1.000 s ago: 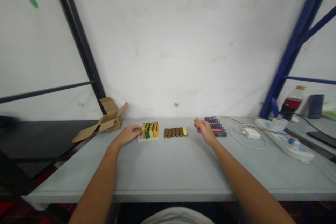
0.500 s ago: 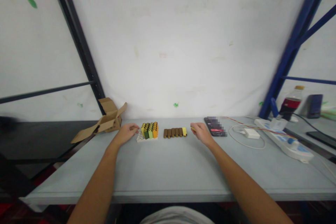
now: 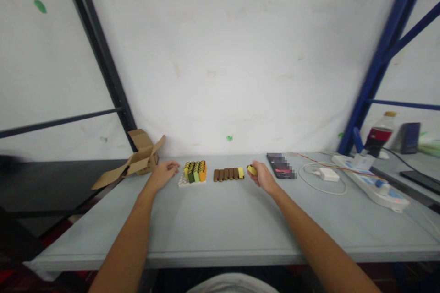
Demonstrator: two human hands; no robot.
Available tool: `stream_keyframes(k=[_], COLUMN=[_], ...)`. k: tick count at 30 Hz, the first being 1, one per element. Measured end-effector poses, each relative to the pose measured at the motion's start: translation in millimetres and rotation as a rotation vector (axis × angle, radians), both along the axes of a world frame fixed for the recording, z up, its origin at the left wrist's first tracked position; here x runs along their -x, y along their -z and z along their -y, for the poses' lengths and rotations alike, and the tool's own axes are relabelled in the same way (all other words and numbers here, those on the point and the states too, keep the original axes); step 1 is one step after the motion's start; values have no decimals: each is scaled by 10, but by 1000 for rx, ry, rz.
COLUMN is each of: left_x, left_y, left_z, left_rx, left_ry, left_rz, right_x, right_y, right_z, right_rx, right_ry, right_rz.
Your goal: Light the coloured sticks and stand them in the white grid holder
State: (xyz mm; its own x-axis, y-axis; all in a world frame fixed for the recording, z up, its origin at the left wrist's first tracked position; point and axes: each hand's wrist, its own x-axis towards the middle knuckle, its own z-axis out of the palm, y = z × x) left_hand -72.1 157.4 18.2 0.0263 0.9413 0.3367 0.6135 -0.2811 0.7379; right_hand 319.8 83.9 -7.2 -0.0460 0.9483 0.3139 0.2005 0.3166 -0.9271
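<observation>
My right hand grips a small yellow block with a dark end, held just right of a row of similar pieces. That row has several brown blocks side by side, with a yellow block at its right end. My left hand rests beside a white rack, fingers loosely bent and apart, holding nothing. Yellow, green and orange blocks with black markings stand in several rows in the rack. Their exact kind is too small to make out. Some rack slots show at the left front.
An opened cardboard box sits at the back left. Right of my right hand lies a phone, then a white charger with cable and a power strip. A drink bottle stands farther right.
My right hand has turned, so more of the yellow block in its fingers shows. My left hand stays beside the rack. The whole view has shifted slightly.
</observation>
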Motion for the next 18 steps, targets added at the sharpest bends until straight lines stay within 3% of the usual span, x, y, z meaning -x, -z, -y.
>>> stream_keyframes(k=[4,6,11,15,18], left_x=[-88,-229,-841,-1299,-1500], left_y=[-87,-121,-179,-169,-120], left_z=[74,143,448,681,768], left_rx=[-179,-260,-343,-327,-275], left_ry=[-82,-62,242,545,619], left_rz=[-73,-81,-153,-155,-59], right_x=[55,90,245,458,619], right_y=[-54,-54,26,72,78], right_z=[46,61,101,172,230], right_rx=[67,38,-159,-224,-226], right_ry=[-49,-75,-150,-221,-256], right_rz=[-32,-8,166,153,88])
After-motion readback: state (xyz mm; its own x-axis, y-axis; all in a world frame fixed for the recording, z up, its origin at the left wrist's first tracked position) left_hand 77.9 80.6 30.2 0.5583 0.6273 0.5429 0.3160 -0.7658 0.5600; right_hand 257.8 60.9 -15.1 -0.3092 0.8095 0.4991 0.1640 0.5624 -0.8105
